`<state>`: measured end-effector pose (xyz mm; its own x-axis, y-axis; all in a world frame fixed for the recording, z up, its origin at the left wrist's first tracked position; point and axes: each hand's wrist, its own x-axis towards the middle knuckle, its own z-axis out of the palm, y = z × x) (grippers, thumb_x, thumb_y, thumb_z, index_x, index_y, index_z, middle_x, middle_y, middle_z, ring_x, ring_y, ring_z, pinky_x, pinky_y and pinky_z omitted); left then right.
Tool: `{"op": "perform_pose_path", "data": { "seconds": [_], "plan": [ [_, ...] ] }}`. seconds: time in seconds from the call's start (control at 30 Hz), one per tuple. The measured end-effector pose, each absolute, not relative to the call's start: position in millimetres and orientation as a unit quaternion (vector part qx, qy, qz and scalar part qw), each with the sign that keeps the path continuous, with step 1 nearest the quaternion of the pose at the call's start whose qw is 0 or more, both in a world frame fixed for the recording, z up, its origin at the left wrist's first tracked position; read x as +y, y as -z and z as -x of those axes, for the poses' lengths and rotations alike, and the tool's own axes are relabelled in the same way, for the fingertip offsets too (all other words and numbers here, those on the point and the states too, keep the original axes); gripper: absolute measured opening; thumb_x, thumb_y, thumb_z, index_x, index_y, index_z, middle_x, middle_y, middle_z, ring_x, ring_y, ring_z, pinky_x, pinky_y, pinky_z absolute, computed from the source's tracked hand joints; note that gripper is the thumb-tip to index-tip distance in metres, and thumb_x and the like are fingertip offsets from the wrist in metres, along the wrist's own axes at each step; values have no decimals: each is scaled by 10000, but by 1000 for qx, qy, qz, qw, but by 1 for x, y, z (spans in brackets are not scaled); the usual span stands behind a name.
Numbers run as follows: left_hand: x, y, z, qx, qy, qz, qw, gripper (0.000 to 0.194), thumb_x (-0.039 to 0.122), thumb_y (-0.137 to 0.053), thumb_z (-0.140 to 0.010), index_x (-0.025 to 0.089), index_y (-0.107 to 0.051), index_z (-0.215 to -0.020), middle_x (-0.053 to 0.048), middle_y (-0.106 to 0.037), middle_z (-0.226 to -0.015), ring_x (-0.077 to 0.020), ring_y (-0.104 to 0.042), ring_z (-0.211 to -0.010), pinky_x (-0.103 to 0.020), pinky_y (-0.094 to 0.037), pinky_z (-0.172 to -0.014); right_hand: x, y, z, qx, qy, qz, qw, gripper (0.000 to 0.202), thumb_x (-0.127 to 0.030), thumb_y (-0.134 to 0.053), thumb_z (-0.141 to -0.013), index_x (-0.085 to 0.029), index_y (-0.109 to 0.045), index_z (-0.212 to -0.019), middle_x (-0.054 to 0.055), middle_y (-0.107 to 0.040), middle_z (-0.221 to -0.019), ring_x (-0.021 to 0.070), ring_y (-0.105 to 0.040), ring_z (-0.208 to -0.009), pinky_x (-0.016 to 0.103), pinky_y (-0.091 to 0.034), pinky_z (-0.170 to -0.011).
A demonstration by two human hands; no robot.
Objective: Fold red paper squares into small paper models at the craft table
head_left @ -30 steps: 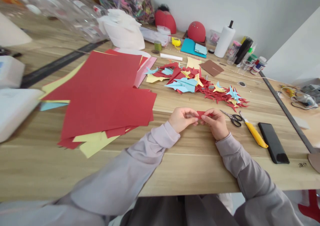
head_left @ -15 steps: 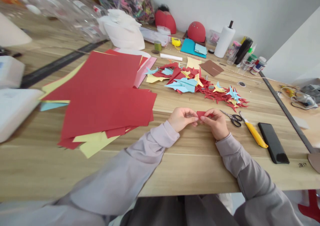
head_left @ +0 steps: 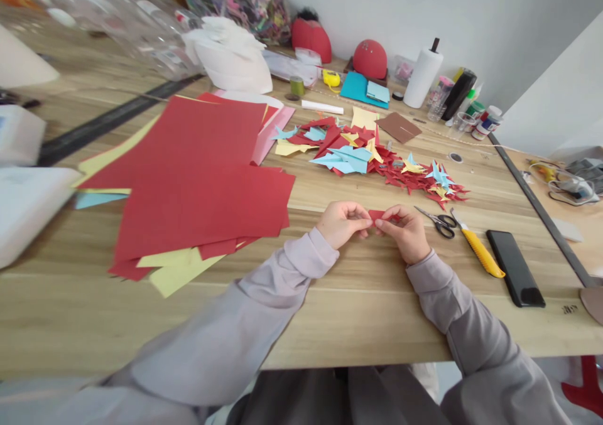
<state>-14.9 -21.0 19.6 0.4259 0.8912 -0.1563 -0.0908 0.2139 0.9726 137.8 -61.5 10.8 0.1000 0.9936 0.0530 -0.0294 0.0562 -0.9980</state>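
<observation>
A small piece of red paper (head_left: 375, 214) is pinched between my two hands, above the wooden table (head_left: 358, 312). My left hand (head_left: 346, 224) grips its left side with thumb and fingers closed. On the other side my right hand (head_left: 404, 230) pinches it, the thumb tip close to the left one. Fingers cover much of the paper, so its folds cannot be made out. Behind the hands lies a heap of folded red, blue and yellow paper shapes (head_left: 348, 160). Just right of my right hand are black-handled scissors (head_left: 443, 225).
Large red paper sheets (head_left: 202, 205) spread over the left side. A yellow utility knife (head_left: 483, 252) and a black phone (head_left: 516, 268) lie at the right. Brown paper (head_left: 398, 127), a paper towel roll (head_left: 424, 76) and a yellow tape measure (head_left: 331, 79) are farther back.
Both hands stay almost in place with the red paper. My right hand and the paper have shifted very slightly left.
</observation>
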Motion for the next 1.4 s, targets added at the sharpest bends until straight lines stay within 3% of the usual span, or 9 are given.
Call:
{"op": "perform_pose_path", "data": {
  "seconds": [0.2, 0.57, 0.9, 1.2, 1.4],
  "plan": [
    [-19, -15, 14, 358, -396, -477, 698, 300, 106, -758, -556, 145, -502, -705, 38, -613, -512, -114, -576, -403, -230, -474, -447, -60, -8, -138, -465, -478, 492, 559, 325, -343, -830, -564, -179, -574, -679, -38, -631, -562, 115, -619, -499, 240, -511, -517],
    [-18, -13, 15, 354, -376, -470, 716, 218, 163, -714, -647, 130, -531, -760, 15, -628, -507, -144, -624, -458, -256, -518, -483, -60, -8, -140, -462, -475, 496, 561, 359, -360, -832, -555, -181, -584, -743, -28, -657, -578, 122, -625, -496, 253, -525, -516],
    [-19, -9, 11, 331, -415, -464, 709, 391, 128, -818, -536, 129, -506, -772, 11, -653, -561, -121, -621, -458, -234, -521, -488, -60, -6, -139, -472, -486, 485, 553, 357, -342, -831, -566, -172, -594, -773, -28, -658, -598, 112, -626, -507, 241, -526, -516],
    [-17, -7, 14, 322, -391, -426, 750, 376, 98, -798, -580, 126, -510, -819, 6, -650, -550, -160, -649, -489, -288, -556, -524, -60, -4, -142, -499, -484, 464, 549, 517, -346, -797, -628, -177, -635, -1089, -23, -666, -612, 124, -619, -533, 275, -528, -564],
    [-14, -6, 13, 359, -383, -413, 744, 311, 85, -740, -632, 133, -510, -837, 4, -648, -556, -139, -638, -493, -278, -549, -543, -59, -1, -145, -496, -492, 463, 545, 561, -386, -711, -719, -211, -576, -1236, -26, -659, -592, 139, -624, -551, 302, -532, -612]
  ]
}}
